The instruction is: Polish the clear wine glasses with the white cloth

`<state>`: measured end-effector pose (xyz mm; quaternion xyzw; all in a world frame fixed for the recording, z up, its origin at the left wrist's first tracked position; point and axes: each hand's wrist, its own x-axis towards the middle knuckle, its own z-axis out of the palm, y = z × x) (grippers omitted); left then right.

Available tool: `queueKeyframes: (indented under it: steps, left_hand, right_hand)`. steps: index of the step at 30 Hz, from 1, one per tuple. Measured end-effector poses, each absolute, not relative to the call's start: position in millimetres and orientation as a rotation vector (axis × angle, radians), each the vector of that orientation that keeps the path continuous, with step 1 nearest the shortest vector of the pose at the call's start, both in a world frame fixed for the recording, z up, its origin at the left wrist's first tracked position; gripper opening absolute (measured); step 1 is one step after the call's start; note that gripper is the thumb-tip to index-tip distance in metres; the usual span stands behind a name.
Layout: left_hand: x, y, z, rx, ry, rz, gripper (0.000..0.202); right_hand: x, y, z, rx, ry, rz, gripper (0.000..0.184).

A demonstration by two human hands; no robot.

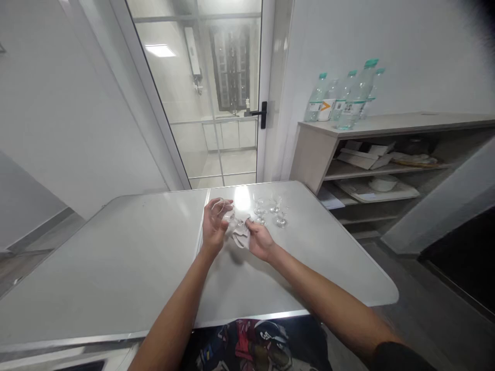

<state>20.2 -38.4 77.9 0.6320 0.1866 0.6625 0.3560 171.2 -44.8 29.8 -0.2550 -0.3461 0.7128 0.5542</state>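
Note:
My left hand [214,222] is closed around the bowl of a clear stemmed glass [229,216], tilted above the table. A crumpled white cloth or tissue [241,238] is pinched in my right hand [261,239], pressed against the foot end of that glass. Fingers and cloth partly hide the stem and foot. Just beyond my right hand, several more clear glasses [282,220] stand upright on the grey-white table [147,268]. Their outlines are faint against the shiny top.
A wooden shelf unit [309,154] stands beyond the table's right side, with several plastic bottles [353,105] on top and papers and dishes inside. Behind the table is a glass door [232,149] with a black handle [263,114]. A seam crosses the tabletop left of the glasses.

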Motion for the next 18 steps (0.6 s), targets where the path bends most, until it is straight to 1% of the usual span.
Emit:
queueKeyframes:
  steps: [3,7,10,14,18]
  left_hand:
    - [21.9,-37.3,73.3,1.696,0.389,1.629,0.065]
    - [17.5,-32.9,68.3,1.818,0.395,1.64,0.063]
    - [14.0,-32.2,64.8,2.068,0.446,1.618,0.065]
    - [16.3,-36.3,61.4,2.49,0.512,1.419,0.063]
    - [20.8,-39.4,60.2,2.562,0.478,1.357,0.065]
  right_hand:
    - [177.4,-44.3,38.0,-0.462,-0.718,1.772,0.019]
    - [186.4,-42.4,41.5,-0.462,-0.742,1.809,0.025]
    - [185.0,-39.3,34.9,-0.617,-0.817,1.718,0.028]
    - [178.0,-38.4,25.0,-0.864,-0.91,1.535,0.029]
    - [174.1,-42.2,22.6,-0.98,-0.89,1.391,0.027]
